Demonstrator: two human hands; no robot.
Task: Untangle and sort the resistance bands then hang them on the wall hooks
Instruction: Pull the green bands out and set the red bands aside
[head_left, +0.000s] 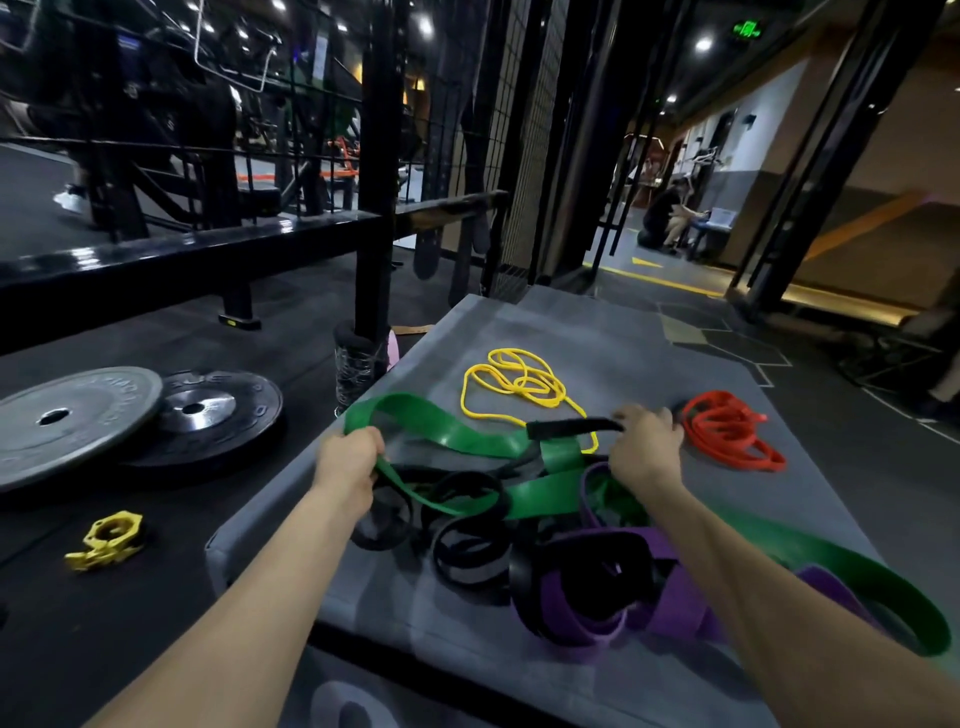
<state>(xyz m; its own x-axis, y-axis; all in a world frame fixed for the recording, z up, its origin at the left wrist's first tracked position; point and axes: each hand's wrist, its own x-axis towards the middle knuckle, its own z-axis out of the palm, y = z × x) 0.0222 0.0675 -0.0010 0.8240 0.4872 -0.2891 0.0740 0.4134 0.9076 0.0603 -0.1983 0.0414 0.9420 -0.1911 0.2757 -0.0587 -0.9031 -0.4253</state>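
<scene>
A grey padded table (597, 332) fills the middle of the view, set on a dark rubber floor (171, 597) beside a black steel rack (376, 208). Two weight plates (78, 415) lie on the floor to the left, a grey one overlapping a black one, and one yellow barbell collar (106, 540) sits nearer the camera.

On the table the resistance bands lie in three groups. The biggest is a knotted heap in front of the person: one wide green band (467, 436) runs from the left edge across the heap and loops off toward the near right corner, at least one purple band (670, 566) coils underneath it, and several black bands (467, 551) are wound through both; how many black ones there are cannot be told from the tangle. Beyond the heap, one thin yellow band (519, 387) lies in loose coils by itself, and to its right a bunch of red bands (732, 431) lies well apart from the rest, count unclear.

The left hand (350, 460) is curled round the green band at its left loop. The right hand (647, 444) lies just beside the red bunch, its fingers pinching the end of a black strap (571, 427) that crosses over the green band.
</scene>
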